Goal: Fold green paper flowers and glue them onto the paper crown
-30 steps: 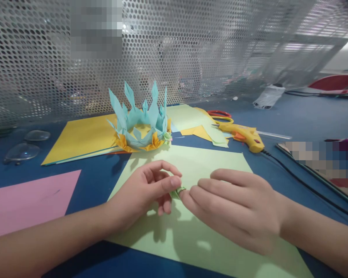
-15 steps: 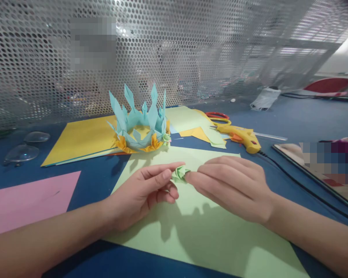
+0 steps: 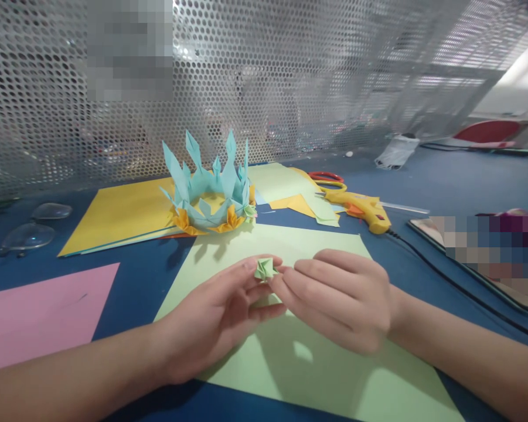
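Note:
Between my two hands is a small light green folded paper flower (image 3: 265,269). My left hand (image 3: 222,308) pinches its left side between thumb and fingers, the lower fingers curled loosely below. My right hand (image 3: 338,299) has its fingertips closed at the flower's right edge, and the other fingers lie folded over. Both hands hover above a large light green sheet of paper (image 3: 325,375). Behind them stands a light blue paper crown (image 3: 211,217) with tall pointed pieces, orange paper flowers (image 3: 232,218) around its base and a pale green one (image 3: 249,213) at its right.
Yellow sheets (image 3: 118,211) lie under the crown. A pink sheet (image 3: 48,310) and eyeglasses (image 3: 29,237) are at left. Scissors (image 3: 329,181), a yellow glue gun (image 3: 364,210) with a black cord, and a tablet-like device (image 3: 479,264) lie at right. A perforated metal screen (image 3: 290,76) rises behind.
The paper flower has turned and shifted slightly left, showing its folded face more. My right hand has moved left and a little down, and my left wrist has turned somewhat.

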